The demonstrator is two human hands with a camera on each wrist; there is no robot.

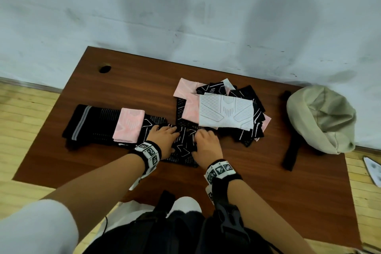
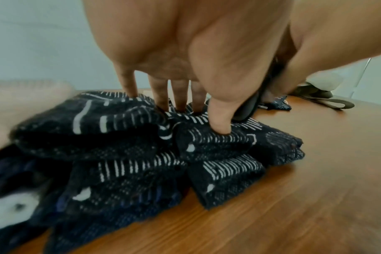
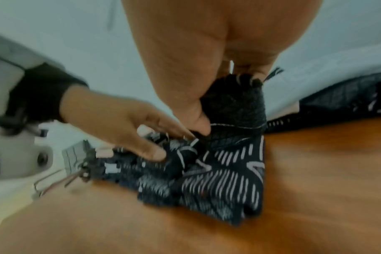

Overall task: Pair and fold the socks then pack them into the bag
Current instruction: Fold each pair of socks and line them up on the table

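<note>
Wooden tabletop [image 1: 257,173] stands against a pale wall. Beside the unsorted pile of pink, white and black socks [image 1: 224,109], on its near-left side, lies a black patterned sock pair [image 1: 183,150]. Left hand [image 1: 162,136] presses it with straight fingers [image 2: 178,96]; right hand [image 1: 207,146] pinches a raised fold of it between thumb and fingers. Left of the pile, a folded pink pair [image 1: 128,128] rests on dark folded socks. Right of the pile, the beige bag [image 1: 321,117] sits apart; judged from this, folding is partly done and packing has not begun.
</note>
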